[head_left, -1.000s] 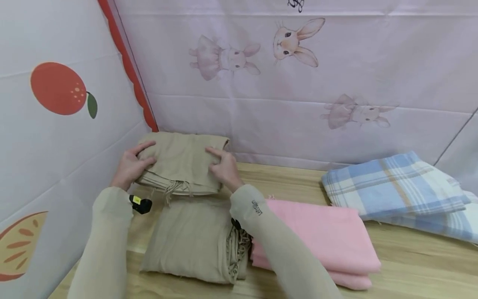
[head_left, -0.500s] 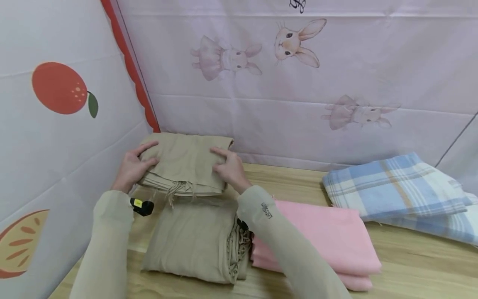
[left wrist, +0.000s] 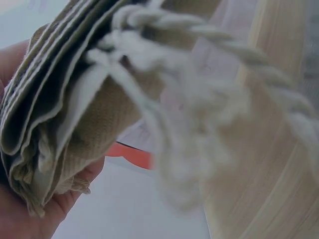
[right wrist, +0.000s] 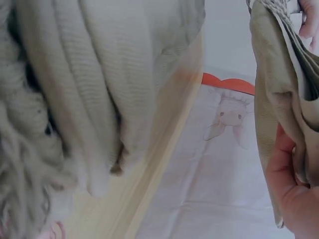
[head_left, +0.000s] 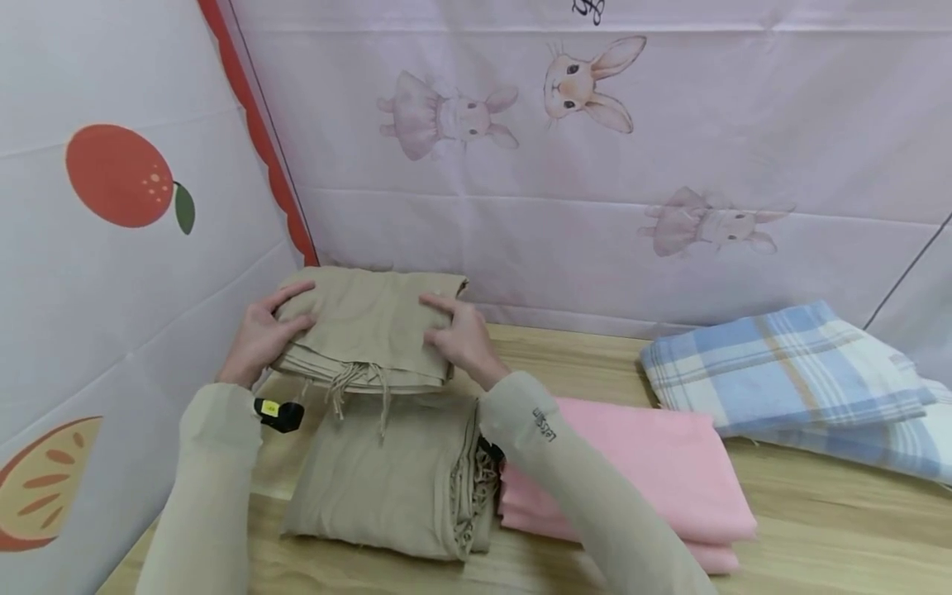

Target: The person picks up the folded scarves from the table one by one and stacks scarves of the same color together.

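Note:
In the head view, a folded beige scarf [head_left: 364,322] with knotted fringe is held up at the back left. My left hand [head_left: 260,335] grips its left end, thumb on top. Its right end is gripped by my right hand [head_left: 464,339], index finger stretched over the upper face. The left wrist view shows the stacked folds [left wrist: 45,109] in the hand, with blurred twisted tassels [left wrist: 184,99] hanging near the camera. In the right wrist view, fingers [right wrist: 284,174] wrap the edge. Nearer me, a second folded beige scarf [head_left: 379,487] lies on the table, fringe on its right side.
A folded pink cloth [head_left: 640,471] lies right of the lower scarf, partly behind my right sleeve. Blue plaid folded cloths [head_left: 781,372] overlap at the far right. White printed wall sheets [head_left: 476,231] border the wooden table [head_left: 580,347] at the back and left.
The held scarf and my right hand have shifted slightly to the right. More of the scarf's fringe now dangles over the lower scarf, which has stayed put.

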Demonstrator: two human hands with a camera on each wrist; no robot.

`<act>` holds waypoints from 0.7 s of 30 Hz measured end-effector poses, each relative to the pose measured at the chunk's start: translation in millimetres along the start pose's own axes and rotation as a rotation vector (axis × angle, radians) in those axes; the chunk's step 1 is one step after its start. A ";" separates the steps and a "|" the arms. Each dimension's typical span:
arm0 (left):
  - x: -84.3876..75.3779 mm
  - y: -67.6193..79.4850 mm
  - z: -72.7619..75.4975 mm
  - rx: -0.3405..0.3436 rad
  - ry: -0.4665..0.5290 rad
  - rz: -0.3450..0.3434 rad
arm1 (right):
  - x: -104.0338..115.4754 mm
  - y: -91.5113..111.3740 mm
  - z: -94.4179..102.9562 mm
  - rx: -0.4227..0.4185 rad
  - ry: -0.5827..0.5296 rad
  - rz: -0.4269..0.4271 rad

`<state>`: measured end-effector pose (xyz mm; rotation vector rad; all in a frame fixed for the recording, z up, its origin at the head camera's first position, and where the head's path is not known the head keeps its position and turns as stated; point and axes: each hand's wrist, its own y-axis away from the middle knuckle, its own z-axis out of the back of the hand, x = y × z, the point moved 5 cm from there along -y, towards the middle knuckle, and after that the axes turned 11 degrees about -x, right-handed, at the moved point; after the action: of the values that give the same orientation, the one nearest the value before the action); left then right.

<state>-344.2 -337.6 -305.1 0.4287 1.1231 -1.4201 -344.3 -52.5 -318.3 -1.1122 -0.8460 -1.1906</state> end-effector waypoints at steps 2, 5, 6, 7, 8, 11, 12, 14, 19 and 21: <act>-2.1 1.8 1.1 0.002 -0.001 0.005 | 2.9 1.9 2.2 0.015 0.002 0.001; -4.6 4.1 2.1 0.006 -0.003 0.008 | 6.8 5.2 5.4 0.033 0.004 0.007; -5.4 4.9 2.4 0.007 -0.002 0.007 | 7.5 6.4 6.3 0.039 0.004 0.010; -5.7 5.0 2.2 0.009 0.000 0.006 | 8.1 7.1 7.3 0.043 0.004 0.014; -6.2 5.2 2.0 0.010 0.003 0.002 | 8.4 7.9 8.3 0.045 0.006 0.019; -8.2 7.0 1.7 0.016 0.000 -0.009 | 8.2 10.0 10.8 0.053 0.006 0.034; -8.9 7.9 1.6 0.019 -0.005 -0.012 | 7.9 10.9 11.6 0.058 0.003 0.037; -10.7 10.0 1.4 0.023 -0.017 -0.019 | 7.5 12.6 13.4 0.062 -0.004 0.044; -16.0 15.5 0.6 0.026 -0.023 -0.034 | 6.7 16.7 18.4 0.065 -0.034 0.044; -18.2 17.5 0.5 0.028 -0.015 -0.039 | 7.0 18.6 20.6 0.062 -0.034 0.048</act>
<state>-324.1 -324.7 -296.7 0.4173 1.1064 -1.4722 -323.7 -34.4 -310.0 -1.0997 -0.8722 -1.1016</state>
